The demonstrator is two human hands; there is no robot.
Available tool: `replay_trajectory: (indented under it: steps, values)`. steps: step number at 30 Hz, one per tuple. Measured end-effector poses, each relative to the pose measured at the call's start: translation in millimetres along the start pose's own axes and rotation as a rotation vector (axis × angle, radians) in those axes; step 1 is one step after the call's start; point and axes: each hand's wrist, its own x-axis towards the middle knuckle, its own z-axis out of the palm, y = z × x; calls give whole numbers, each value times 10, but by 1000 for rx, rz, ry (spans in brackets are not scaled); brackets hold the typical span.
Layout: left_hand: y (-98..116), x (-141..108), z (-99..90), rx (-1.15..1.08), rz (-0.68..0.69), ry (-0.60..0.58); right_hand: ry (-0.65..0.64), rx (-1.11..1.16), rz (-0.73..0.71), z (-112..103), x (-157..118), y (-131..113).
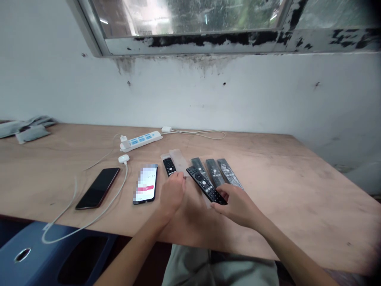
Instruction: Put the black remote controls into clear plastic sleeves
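Note:
A black remote control with round and small buttons is held at its lower end by my right hand, thumb below and fingers above. It lies slanted over a wrapped remote. My left hand rests with curled fingers at the lower end of another black remote, beside a clear plastic sleeve; what its fingertips grip is hidden. Right of these lie two more remotes in plastic wrap, a grey one and a shiny one.
On the wooden table, a lit phone and a dark phone lie to the left. Behind them are a power strip and a white charging cable. Grey packets sit far left; a blue stool stands below.

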Motion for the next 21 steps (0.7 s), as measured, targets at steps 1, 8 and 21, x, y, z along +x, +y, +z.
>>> replay_trajectory:
  steps: [1,8,21]
  values:
    - [-33,30,-8,-1,-8,11,-7,0,-6,-25,-28,-9]
    - [-150,144,-43,10,44,30,-97,-43,-22,-120,-140,-81]
    - [-209,96,17,-67,228,-37,-55,-127,-20,-90,-110,-67]
